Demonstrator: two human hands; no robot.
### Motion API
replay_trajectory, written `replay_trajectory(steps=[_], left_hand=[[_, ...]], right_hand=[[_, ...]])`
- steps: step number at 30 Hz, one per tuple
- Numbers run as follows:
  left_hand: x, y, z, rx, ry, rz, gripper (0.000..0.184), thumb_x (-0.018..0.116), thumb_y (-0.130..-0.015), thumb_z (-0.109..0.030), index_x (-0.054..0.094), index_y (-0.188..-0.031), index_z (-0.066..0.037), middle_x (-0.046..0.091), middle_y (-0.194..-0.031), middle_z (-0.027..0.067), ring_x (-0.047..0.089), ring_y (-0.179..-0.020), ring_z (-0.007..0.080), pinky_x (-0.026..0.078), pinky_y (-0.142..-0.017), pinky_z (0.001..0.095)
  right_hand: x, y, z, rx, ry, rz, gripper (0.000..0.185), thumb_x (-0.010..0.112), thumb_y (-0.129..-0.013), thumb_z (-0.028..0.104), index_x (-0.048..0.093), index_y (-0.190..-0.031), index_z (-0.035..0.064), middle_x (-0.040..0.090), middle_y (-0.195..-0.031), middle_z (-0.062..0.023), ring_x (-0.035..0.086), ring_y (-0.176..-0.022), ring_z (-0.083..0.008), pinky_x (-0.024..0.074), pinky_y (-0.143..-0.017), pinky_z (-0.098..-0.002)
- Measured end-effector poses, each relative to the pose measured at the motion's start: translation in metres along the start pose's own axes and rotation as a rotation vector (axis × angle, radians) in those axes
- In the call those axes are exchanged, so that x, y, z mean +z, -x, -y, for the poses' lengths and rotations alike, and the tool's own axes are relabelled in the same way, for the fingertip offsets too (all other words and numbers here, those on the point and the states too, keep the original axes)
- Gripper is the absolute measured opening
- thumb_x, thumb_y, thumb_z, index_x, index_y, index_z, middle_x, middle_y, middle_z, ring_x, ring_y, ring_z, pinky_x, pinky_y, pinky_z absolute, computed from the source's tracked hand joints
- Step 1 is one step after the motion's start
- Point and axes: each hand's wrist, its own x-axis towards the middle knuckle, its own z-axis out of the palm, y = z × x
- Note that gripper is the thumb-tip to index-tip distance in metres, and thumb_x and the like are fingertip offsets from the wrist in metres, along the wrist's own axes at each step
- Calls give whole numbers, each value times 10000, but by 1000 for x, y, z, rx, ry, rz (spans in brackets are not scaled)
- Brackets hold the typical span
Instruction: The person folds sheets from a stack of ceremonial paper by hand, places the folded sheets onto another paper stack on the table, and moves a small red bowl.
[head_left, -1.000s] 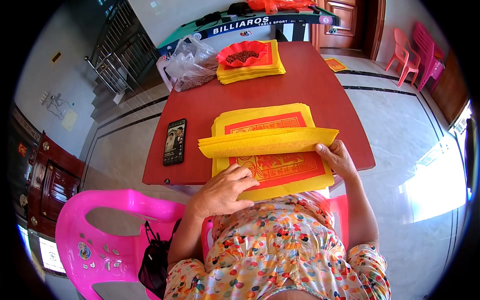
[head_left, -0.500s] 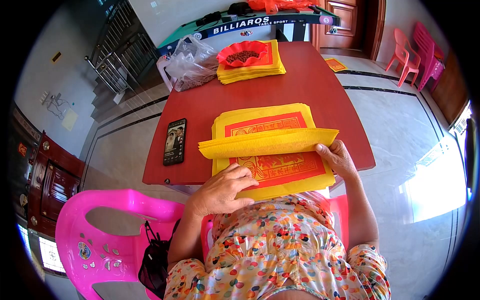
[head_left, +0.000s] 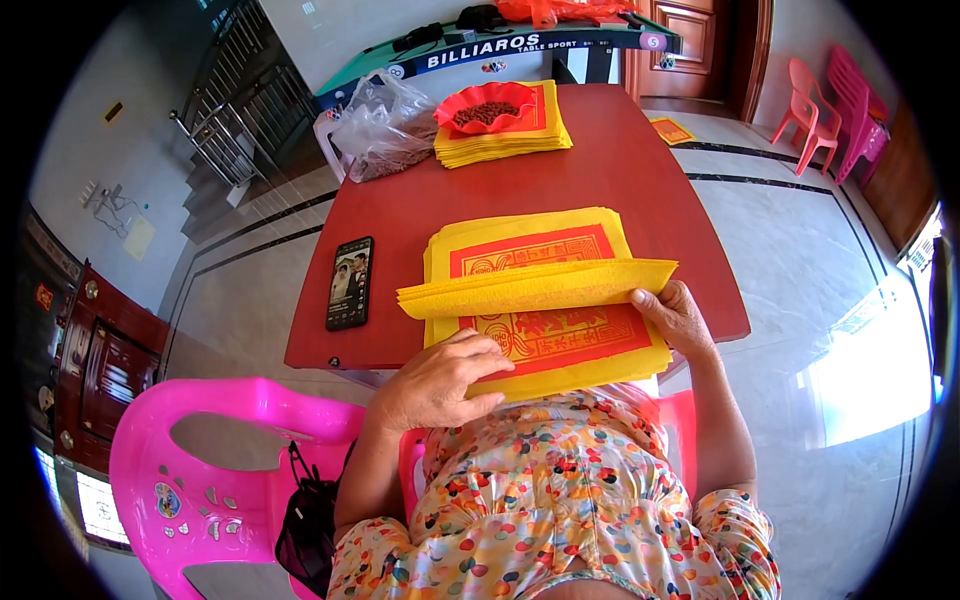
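Observation:
A stack of yellow joss paper sheets with red printed panels point(head_left: 560, 376) lies at the table's near edge. Across its middle runs a folded-over yellow sheet point(head_left: 530, 284), its long fold lying left to right. My right hand point(head_left: 675, 315) grips the right end of this folded sheet, thumb on top and the other fingers partly hidden behind. On the stack's lower left corner rests my left hand point(head_left: 445, 378), palm down, fingers loosely bent over the red print and thumb apart, with nothing seen in it.
On the red table point(head_left: 620, 170) lie a phone point(head_left: 350, 283), a clear plastic bag point(head_left: 385, 130) and another paper stack point(head_left: 505, 148) bearing a red scalloped dish point(head_left: 487, 107) of small brown pieces. A pink chair point(head_left: 230, 480) stands left; a billiard table point(head_left: 500, 52) stands behind.
Almost nothing differs. My left hand has shifted very slightly on the paper; my right hand keeps its hold on the folded sheet.

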Motion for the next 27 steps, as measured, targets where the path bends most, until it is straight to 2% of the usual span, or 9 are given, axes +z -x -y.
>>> replay_trajectory(steps=[6, 9, 10, 15, 18, 20, 21, 23, 27], left_hand=[[-3, 6, 0, 2, 26, -161, 281, 666, -759, -162, 625, -969, 18, 600, -999, 158, 601, -891, 297, 490, -757, 363], [-12, 9, -4, -38, -59, -267, 227, 668, -760, -148, 633, -916, 13, 617, -927, 145, 620, -805, 289, 505, -701, 347], [-12, 8, -5, -16, -80, -362, 153, 666, -759, -114, 627, -842, 8, 622, -841, 124, 623, -731, 278, 507, -638, 339], [-20, 11, -5, -72, -74, -506, 85, 658, -758, -48, 601, -768, 14, 606, -752, 109, 605, -649, 246, 484, -566, 316], [-20, 10, -6, -125, -32, -573, 81, 658, -759, -30, 599, -771, 24, 603, -748, 106, 597, -620, 217, 473, -535, 294], [-19, 9, -5, -114, -55, -646, 77, 655, -763, -14, 596, -772, 34, 594, -732, 99, 590, -600, 182, 456, -492, 269], [-19, 8, -5, -115, -55, -646, 77, 655, -763, -14, 596, -772, 34, 594, -732, 99, 590, -600, 182, 456, -492, 269], [-20, 7, -6, -115, -58, -703, 73, 652, -769, -6, 595, -776, 38, 584, -715, 93, 578, -584, 161, 435, -458, 253], [-18, 7, -1, -127, -54, -736, 71, 651, -772, 0, 594, -776, 42, 575, -702, 89, 561, -559, 143, 418, -440, 238]], right_hand=[[0, 2, 6, 4, -16, 17, 431, 567, -876, 391, 623, -1034, -6, 659, -880, -48, 597, -751, -87, 499, -662, -249], [-2, 3, 5, -5, -30, 11, 456, 563, -873, 420, 628, -1021, -6, 643, -800, -25, 566, -671, -67, 473, -597, -229], [-4, 3, 2, 6, -38, 17, 475, 557, -872, 436, 624, -1020, -10, 624, -752, -19, 545, -631, -60, 456, -565, -221], [-17, 3, -12, 96, -67, 87, 541, 533, -871, 489, 605, -1022, -26, 561, -627, 0, 482, -531, -40, 400, -480, -203], [-14, 2, -23, 43, -35, 15, 619, 477, -876, 545, 582, -1041, -42, 614, -736, -56, 556, -635, -82, 457, -566, -226], [-6, 2, -19, -14, -145, -100, 692, 408, -877, 596, 568, -1065, -51, 636, -893, -111, 600, -797, -144, 487, -695, -275], [-7, 2, -20, -14, -145, -100, 692, 408, -877, 596, 568, -1065, -51, 636, -893, -111, 600, -797, -144, 487, -695, -275], [-10, 2, -20, 70, -189, -72, 778, 321, -868, 651, 537, -1148, -42, 600, -1070, -169, 593, -968, -222, 473, -849, -331], [2, 0, -3, 47, -326, -72, 842, 256, -849, 689, 496, -1224, -25, 571, -1127, -192, 592, -1000, -240, 464, -900, -348]])
